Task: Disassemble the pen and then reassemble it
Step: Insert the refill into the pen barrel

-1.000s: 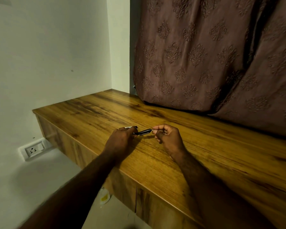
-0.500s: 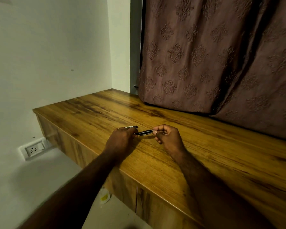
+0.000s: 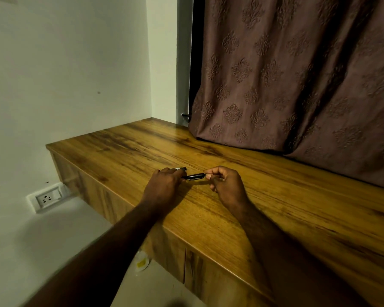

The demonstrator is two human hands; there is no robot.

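Observation:
A slim black pen (image 3: 194,176) is held level just above the wooden desk top (image 3: 142,149), between both hands. My left hand (image 3: 163,187) grips its left end, and a short light-and-dark piece (image 3: 180,168) sticks out past those fingers. My right hand (image 3: 227,187) pinches the pen's right end between thumb and fingertips. Both ends of the pen are hidden inside the fingers, so I cannot tell whether its parts are joined or apart.
A brown patterned curtain (image 3: 297,74) hangs down onto the back of the desk at the right. A white wall stands to the left, with a wall socket (image 3: 47,198) low down. A small white-and-yellow object (image 3: 141,261) lies on the floor under the desk's front edge.
Both hands and the pen stay in nearly the same place and grip; only the view has shifted slightly.

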